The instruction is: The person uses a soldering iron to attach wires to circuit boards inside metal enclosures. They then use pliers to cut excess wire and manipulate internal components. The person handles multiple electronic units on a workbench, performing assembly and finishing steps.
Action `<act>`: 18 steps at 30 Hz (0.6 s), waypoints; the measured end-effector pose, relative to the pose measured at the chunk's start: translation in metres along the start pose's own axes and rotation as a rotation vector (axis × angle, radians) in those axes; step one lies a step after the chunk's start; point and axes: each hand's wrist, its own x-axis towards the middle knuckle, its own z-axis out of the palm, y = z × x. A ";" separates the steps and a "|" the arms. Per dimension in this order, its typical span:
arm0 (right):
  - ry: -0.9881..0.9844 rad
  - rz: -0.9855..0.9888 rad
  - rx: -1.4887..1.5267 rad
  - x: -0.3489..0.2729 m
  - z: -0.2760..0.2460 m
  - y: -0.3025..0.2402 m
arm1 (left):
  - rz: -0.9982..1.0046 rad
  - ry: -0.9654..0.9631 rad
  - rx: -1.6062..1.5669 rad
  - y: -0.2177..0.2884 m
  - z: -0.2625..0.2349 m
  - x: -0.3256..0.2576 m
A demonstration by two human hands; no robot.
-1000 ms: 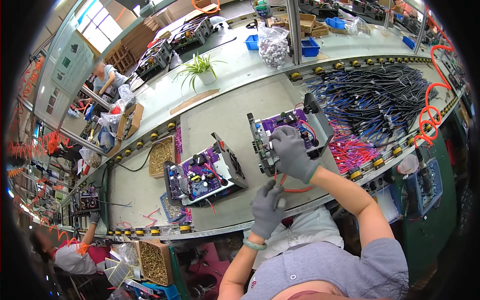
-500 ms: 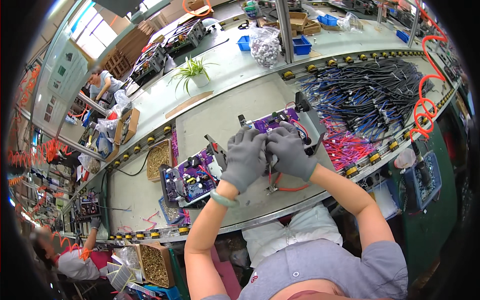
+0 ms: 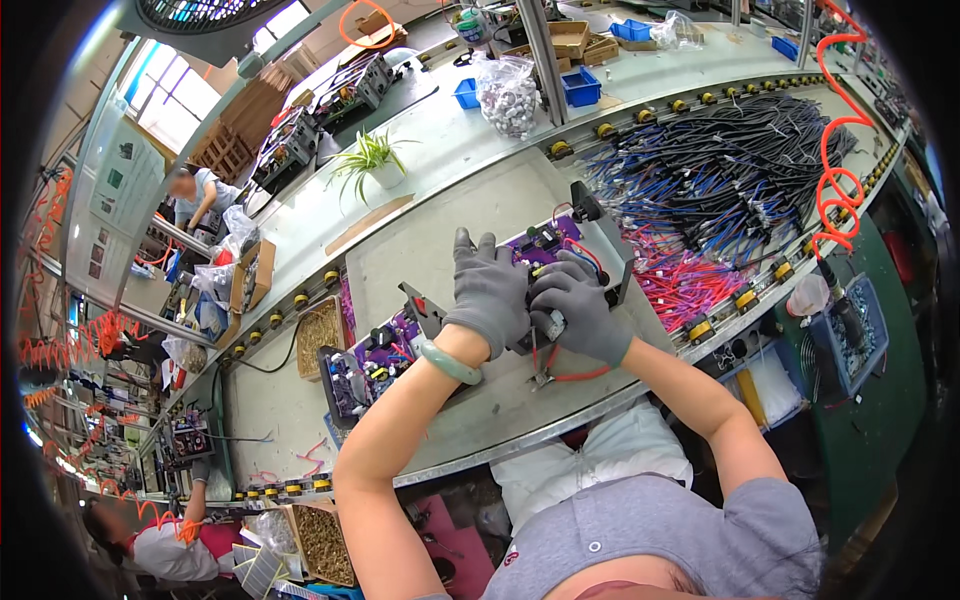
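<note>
My left hand (image 3: 486, 297), in a grey glove, lies with fingers stretched out beside a metal housing with a purple circuit board (image 3: 535, 245). My right hand (image 3: 583, 312), gloved too, has its fingers curled over the near edge of this housing. A small whitish piece (image 3: 553, 322) shows under its thumb side; I cannot make out its kind. Close below the hands, pliers with red handles (image 3: 575, 377) lie on the worktop. A second housing with a purple board (image 3: 375, 362) sits to the left, partly behind my left forearm.
Black cables (image 3: 740, 165) and pink-red wires (image 3: 685, 290) are heaped at the right. Left of the housings stands a box of small brass-coloured parts (image 3: 320, 335). A potted plant (image 3: 385, 170) is on the far bench. A coiled orange hose (image 3: 840, 190) hangs right. Co-workers sit at the left.
My left hand has opened out and its fingers now stretch away from the right hand; before, both hands' fingertips met over the housing. The view has shifted slightly.
</note>
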 end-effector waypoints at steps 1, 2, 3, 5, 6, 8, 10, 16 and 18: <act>0.002 0.005 -0.009 -0.002 -0.001 0.001 | -0.012 -0.038 -0.049 -0.001 0.000 0.001; -0.004 -0.008 -0.011 -0.003 -0.002 0.002 | -0.024 -0.076 -0.099 -0.004 0.001 0.002; -0.008 -0.016 -0.012 -0.003 -0.004 0.002 | -0.032 -0.118 -0.145 -0.005 0.004 0.004; -0.013 -0.027 -0.009 -0.002 -0.004 0.001 | -0.094 -0.048 -0.135 -0.002 0.026 0.004; -0.015 -0.025 -0.013 -0.003 -0.003 0.000 | -0.122 -0.013 -0.134 0.001 0.027 0.002; -0.017 -0.019 -0.018 -0.005 -0.001 0.000 | -0.163 -0.078 -0.157 0.004 0.022 0.008; -0.020 -0.022 -0.023 -0.003 -0.001 0.002 | -0.184 -0.032 -0.237 0.005 0.018 0.008; -0.024 -0.006 -0.022 -0.005 -0.005 0.001 | -0.021 0.672 -0.481 -0.007 0.039 -0.027; 0.021 0.012 -0.015 -0.003 -0.002 -0.003 | 0.052 0.618 -0.423 -0.007 0.045 -0.038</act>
